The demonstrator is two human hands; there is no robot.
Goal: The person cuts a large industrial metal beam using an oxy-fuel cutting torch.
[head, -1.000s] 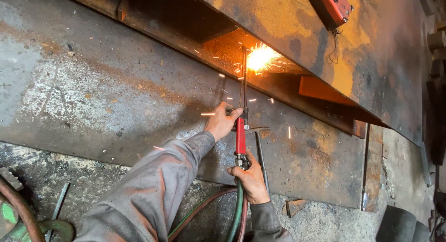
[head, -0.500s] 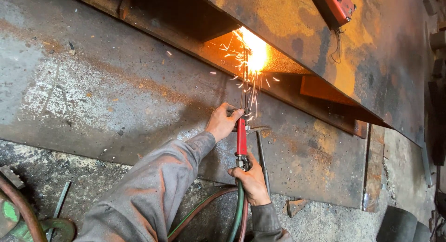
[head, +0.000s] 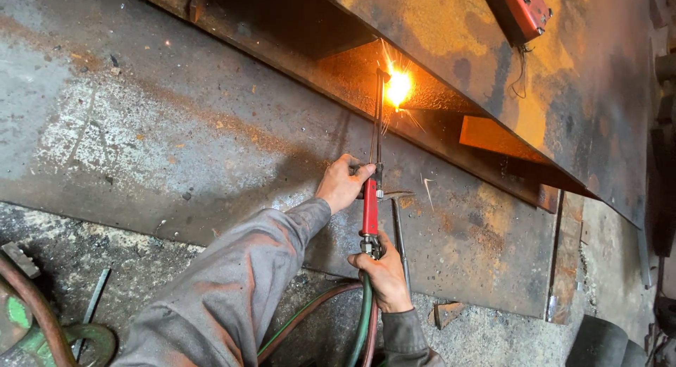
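I hold a cutting torch (head: 370,205) with a red handle and long thin tubes that reach up to a bright flame (head: 398,87). The flame burns against the underside of a slanted rusty steel plate (head: 451,29), and sparks fly from it. My left hand (head: 343,183) grips the upper end of the red handle near the valves. My right hand (head: 384,275) holds the lower end, where green and red hoses (head: 363,323) join the torch. Both sleeves are grey.
A large flat steel plate (head: 141,127) lies under the torch. An orange-glowing steel wedge (head: 503,139) sits right of the flame. A red box (head: 524,11) hangs at the top right. A green metal part (head: 42,335) and a hose lie at the bottom left.
The flame has shrunk from a wide shower of sparks to a tighter bright spot. Both hands and the torch have stayed almost in place.
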